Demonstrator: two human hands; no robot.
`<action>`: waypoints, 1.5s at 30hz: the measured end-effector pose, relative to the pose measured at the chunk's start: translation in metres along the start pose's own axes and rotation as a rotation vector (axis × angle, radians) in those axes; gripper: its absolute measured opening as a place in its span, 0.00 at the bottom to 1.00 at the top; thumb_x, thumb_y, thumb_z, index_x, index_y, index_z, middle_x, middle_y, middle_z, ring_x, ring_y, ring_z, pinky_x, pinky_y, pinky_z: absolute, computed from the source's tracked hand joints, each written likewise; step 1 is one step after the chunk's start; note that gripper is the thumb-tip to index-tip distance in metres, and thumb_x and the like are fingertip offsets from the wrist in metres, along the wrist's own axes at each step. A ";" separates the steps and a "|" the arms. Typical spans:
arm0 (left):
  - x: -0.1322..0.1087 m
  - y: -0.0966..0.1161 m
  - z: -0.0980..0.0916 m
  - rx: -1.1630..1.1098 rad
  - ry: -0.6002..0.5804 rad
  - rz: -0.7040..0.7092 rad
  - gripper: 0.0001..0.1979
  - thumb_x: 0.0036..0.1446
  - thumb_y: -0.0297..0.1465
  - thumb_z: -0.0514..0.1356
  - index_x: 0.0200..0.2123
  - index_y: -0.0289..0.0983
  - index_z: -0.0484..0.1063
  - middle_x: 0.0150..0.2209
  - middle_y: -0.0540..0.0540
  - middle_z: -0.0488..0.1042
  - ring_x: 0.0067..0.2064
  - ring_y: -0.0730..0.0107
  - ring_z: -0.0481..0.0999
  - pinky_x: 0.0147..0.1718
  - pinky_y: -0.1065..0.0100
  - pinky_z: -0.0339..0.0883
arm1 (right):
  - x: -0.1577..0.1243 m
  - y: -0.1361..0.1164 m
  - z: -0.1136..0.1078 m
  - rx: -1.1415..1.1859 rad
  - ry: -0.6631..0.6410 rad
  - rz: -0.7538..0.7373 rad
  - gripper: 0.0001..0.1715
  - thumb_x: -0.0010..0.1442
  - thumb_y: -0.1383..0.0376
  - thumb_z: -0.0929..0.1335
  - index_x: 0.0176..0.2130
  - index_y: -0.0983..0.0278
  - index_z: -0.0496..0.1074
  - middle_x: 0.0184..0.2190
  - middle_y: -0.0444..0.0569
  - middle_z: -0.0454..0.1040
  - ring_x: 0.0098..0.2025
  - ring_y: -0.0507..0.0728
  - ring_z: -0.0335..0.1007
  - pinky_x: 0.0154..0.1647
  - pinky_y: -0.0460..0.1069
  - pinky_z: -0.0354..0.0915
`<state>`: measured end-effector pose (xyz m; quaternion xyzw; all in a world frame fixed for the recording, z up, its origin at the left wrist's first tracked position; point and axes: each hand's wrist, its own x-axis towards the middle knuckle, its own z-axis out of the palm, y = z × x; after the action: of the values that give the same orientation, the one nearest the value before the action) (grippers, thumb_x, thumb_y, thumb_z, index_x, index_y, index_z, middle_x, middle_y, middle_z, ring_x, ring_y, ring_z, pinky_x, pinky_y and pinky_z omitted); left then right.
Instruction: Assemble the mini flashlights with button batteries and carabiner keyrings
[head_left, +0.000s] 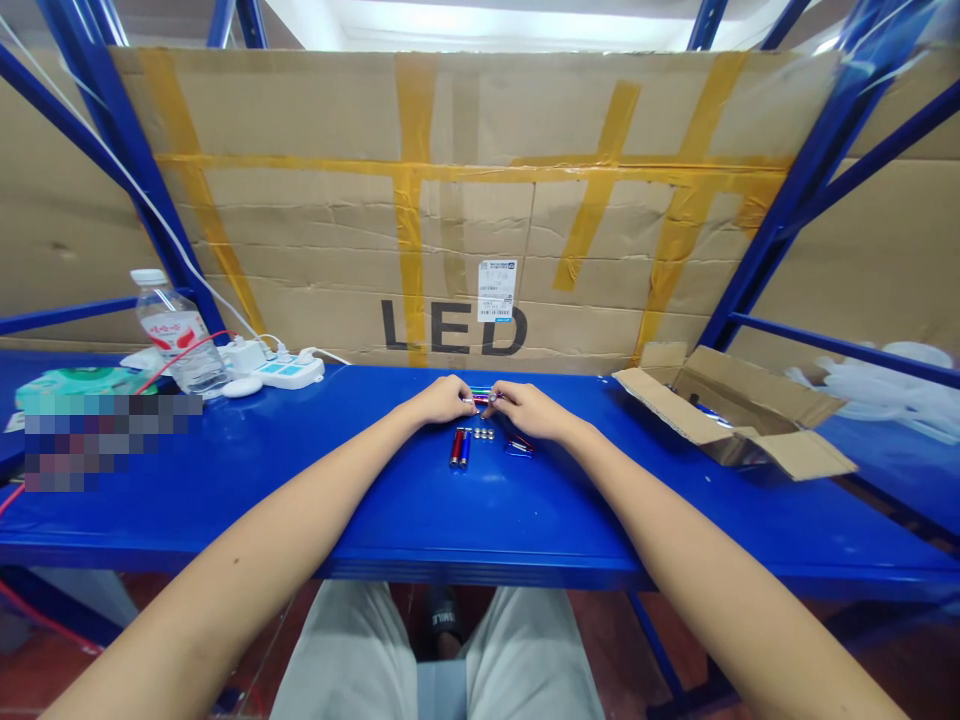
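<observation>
Both hands meet near the middle of the blue table. My left hand [448, 399] has its fingers closed on something small that I cannot make out. Just to its right, my right hand [525, 408] pinches a small part too little to identify. Behind the fingers lie some shiny coloured tubes [480, 392], partly hidden. In front of my left hand a red tube [457, 448] and a blue tube [466, 448] lie side by side. Several small silver round pieces [484, 434] sit between the hands, nearer me. Red and blue clip-like pieces [519, 446] rest below my right hand.
An open cardboard box [750, 410] stands at the right on the blue table [300, 500]. At the left are a plastic bottle [180, 335], a white power strip [291, 372], a green packet [82, 388] and cables. Tall taped cardboard [315, 250] closes off the back.
</observation>
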<state>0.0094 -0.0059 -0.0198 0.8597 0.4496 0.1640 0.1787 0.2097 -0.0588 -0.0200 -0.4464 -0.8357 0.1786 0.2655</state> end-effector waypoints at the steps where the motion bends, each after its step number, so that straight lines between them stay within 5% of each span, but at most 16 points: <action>1: 0.000 0.000 0.000 -0.008 0.008 -0.006 0.09 0.50 0.36 0.63 0.29 0.36 0.78 0.28 0.46 0.77 0.33 0.66 0.73 0.31 0.68 0.59 | 0.000 0.000 -0.001 0.003 -0.003 0.005 0.09 0.66 0.67 0.61 0.34 0.61 0.68 0.39 0.46 0.81 0.43 0.56 0.74 0.46 0.50 0.63; 11: 0.001 0.000 0.002 0.022 0.038 0.022 0.06 0.53 0.31 0.62 0.32 0.38 0.78 0.35 0.46 0.80 0.39 0.64 0.76 0.40 0.68 0.64 | -0.003 -0.003 -0.009 -0.020 -0.002 0.071 0.09 0.65 0.69 0.62 0.33 0.61 0.68 0.37 0.46 0.81 0.43 0.56 0.74 0.43 0.49 0.62; 26: -0.004 0.014 0.005 0.239 0.127 -0.069 0.09 0.57 0.37 0.60 0.36 0.40 0.75 0.39 0.42 0.77 0.44 0.57 0.74 0.36 0.66 0.63 | -0.002 -0.002 -0.007 -0.044 0.000 0.051 0.09 0.66 0.68 0.62 0.34 0.61 0.69 0.38 0.47 0.80 0.42 0.56 0.74 0.43 0.48 0.63; 45: -0.002 0.015 0.007 0.016 0.038 0.032 0.04 0.48 0.32 0.65 0.29 0.39 0.77 0.31 0.48 0.79 0.36 0.65 0.75 0.34 0.69 0.63 | -0.005 -0.009 -0.012 -0.064 -0.030 0.045 0.09 0.63 0.69 0.62 0.33 0.63 0.70 0.35 0.47 0.80 0.37 0.55 0.72 0.38 0.47 0.61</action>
<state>0.0219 -0.0166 -0.0190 0.8649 0.4405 0.1794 0.1605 0.2133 -0.0673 -0.0069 -0.4705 -0.8346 0.1646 0.2343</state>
